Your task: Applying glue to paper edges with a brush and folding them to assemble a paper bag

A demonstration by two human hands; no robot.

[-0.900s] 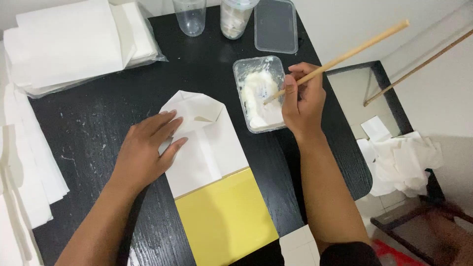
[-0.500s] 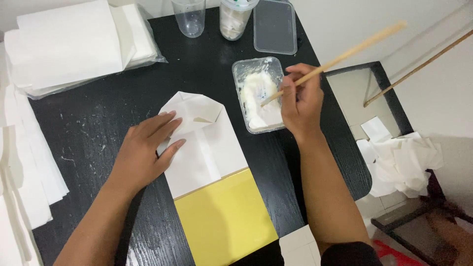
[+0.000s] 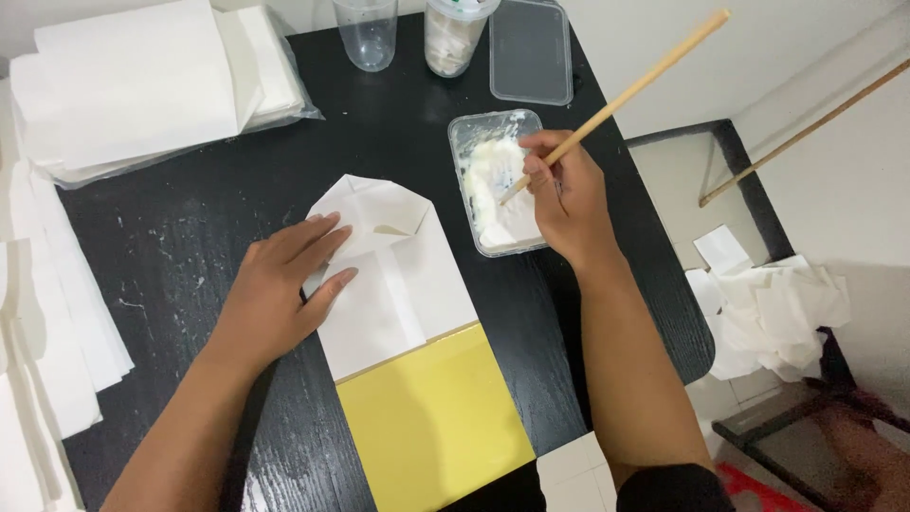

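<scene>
The black table [image 3: 190, 237] carries the work, with a stack of white paper sheets [image 3: 133, 85] at its far left corner. Near the middle lies a folded white paper bag [image 3: 398, 284], flat on the tabletop, its lower end resting over a yellow sheet [image 3: 436, 417]. The bag's long axis runs from the near edge toward the far edge, tilted slightly left, and its folded, pointed bottom flaps face away from the person. It looks light, thin and easily creased, likely to slide on the smooth top unless pinned; I judge the best hold is flat pressure on the body, clear of the flaps.

The left hand [image 3: 275, 294] lies open, palm down, fingers spread across the bag's left edge, pressing it to the table.

Just right of the bag stands a clear plastic tub [image 3: 474, 128] holding white paste, soft and sticky by its look; its lid [image 3: 531, 52] lies beyond, beside 2 clear cups [image 3: 368, 33].

The right hand [image 3: 569, 199] is closed around a long wooden stick [image 3: 626, 95], gripped low like a pen, its tip in the paste. The stick is stiff and slim, slanting up and right.
</scene>
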